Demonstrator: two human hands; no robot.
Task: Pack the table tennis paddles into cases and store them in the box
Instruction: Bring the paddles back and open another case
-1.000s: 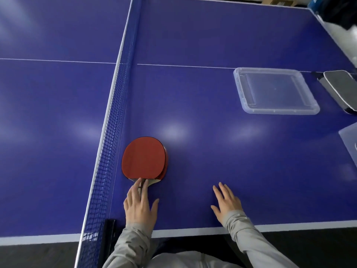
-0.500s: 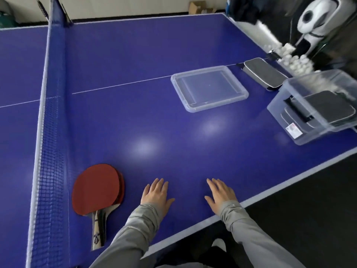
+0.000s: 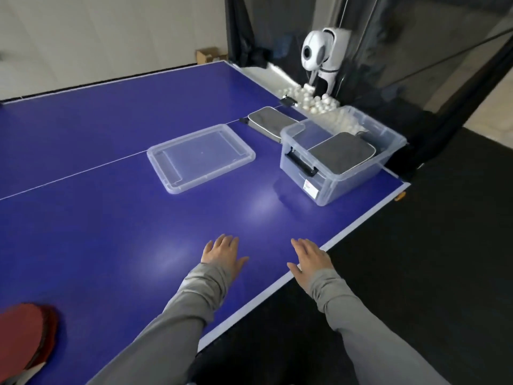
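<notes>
From my head camera, my left hand [image 3: 223, 255] and right hand [image 3: 311, 258] both lie palm-down over the blue table [image 3: 83, 232], fingers spread loosely and holding nothing. The paddles [image 3: 23, 337] sit at the table's near left corner, well apart from my hands: dull red rubber faces, stacked one over another, cut off by the frame edge, so I cannot tell which way the handles run. The clear box [image 3: 344, 176] stands near the far right edge, a grey zipped case [image 3: 342, 152] lying flat inside it, long axis running along the box. A second grey case [image 3: 268, 122] lies just behind the box. The clear lid [image 3: 201, 157] lies flat left of the box.
</notes>
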